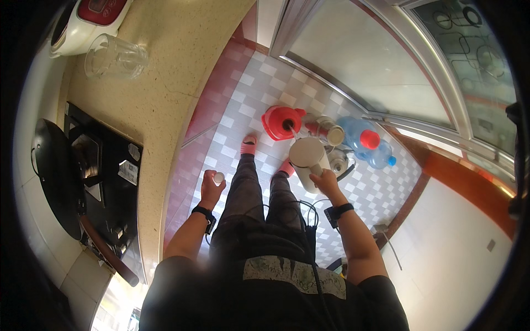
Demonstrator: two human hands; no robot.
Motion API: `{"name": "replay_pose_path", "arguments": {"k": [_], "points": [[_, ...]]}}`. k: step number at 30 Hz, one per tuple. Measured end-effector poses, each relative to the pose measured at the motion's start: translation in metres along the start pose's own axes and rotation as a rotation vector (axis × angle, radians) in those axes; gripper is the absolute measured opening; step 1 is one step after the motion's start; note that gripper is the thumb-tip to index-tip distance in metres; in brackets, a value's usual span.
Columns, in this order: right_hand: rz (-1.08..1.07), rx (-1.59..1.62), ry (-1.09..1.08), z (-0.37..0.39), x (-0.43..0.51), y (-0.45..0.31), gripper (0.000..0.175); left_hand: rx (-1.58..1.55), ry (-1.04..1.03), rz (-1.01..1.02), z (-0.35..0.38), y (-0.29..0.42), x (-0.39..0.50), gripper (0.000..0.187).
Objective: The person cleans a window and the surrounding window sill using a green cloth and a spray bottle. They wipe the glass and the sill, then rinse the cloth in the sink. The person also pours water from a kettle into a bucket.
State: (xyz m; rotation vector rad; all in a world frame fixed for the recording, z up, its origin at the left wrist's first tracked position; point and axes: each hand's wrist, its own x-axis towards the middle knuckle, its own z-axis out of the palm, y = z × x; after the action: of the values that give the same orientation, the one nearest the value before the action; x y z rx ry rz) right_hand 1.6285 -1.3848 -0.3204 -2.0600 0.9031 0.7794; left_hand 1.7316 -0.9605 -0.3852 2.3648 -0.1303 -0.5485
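Observation:
My right hand [327,184] grips the handle of a white kettle [305,153], which is tilted over a red thermos flask [276,120] on the floor. A thin stream of water runs from the kettle towards the flask's open mouth. Between the fingers of my left hand [210,192] is a small round white stopper [219,178], held beside the counter front, apart from the flask. Close behind the kettle are a glass pot [339,162] with a dark handle and a clear container with a pale lid [335,135], both partly hidden.
Large blue plastic water bottles [358,132] stand near the sliding door [372,66]. Left is a stone counter [174,70] with a glass mug [114,58], a rice cooker [93,20], and a gas hob [118,153] bearing a wok [56,178]. Its wooden handle [107,248] points towards me.

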Motion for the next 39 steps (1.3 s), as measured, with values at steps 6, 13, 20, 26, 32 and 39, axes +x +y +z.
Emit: {"name": "replay_pose_path", "arguments": {"k": [6, 13, 20, 26, 32, 39], "points": [[0.019, 0.023, -0.001, -0.004, 0.001, -0.005, 0.048, -0.032, -0.003, -0.032, 0.001, -0.001, 0.000, 0.049], [-0.018, 0.008, -0.011, -0.009, 0.005, -0.015, 0.045, -0.028, 0.004, -0.078, 0.001, -0.008, -0.003, 0.048], [-0.014, -0.029, -0.034, -0.015, 0.006, -0.029, 0.040, -0.010, 0.017, -0.105, 0.004, -0.018, -0.006, 0.047], [0.021, -0.069, -0.057, -0.019, 0.009, -0.035, 0.040, -0.017, 0.025, -0.109, 0.004, -0.022, -0.006, 0.046], [0.036, -0.091, -0.060, -0.020, 0.011, -0.037, 0.042, -0.028, 0.009, -0.149, 0.004, -0.022, -0.008, 0.046], [0.031, -0.076, -0.063, -0.024, 0.011, -0.046, 0.042, -0.025, 0.016, -0.132, 0.004, -0.025, -0.009, 0.047]]}}
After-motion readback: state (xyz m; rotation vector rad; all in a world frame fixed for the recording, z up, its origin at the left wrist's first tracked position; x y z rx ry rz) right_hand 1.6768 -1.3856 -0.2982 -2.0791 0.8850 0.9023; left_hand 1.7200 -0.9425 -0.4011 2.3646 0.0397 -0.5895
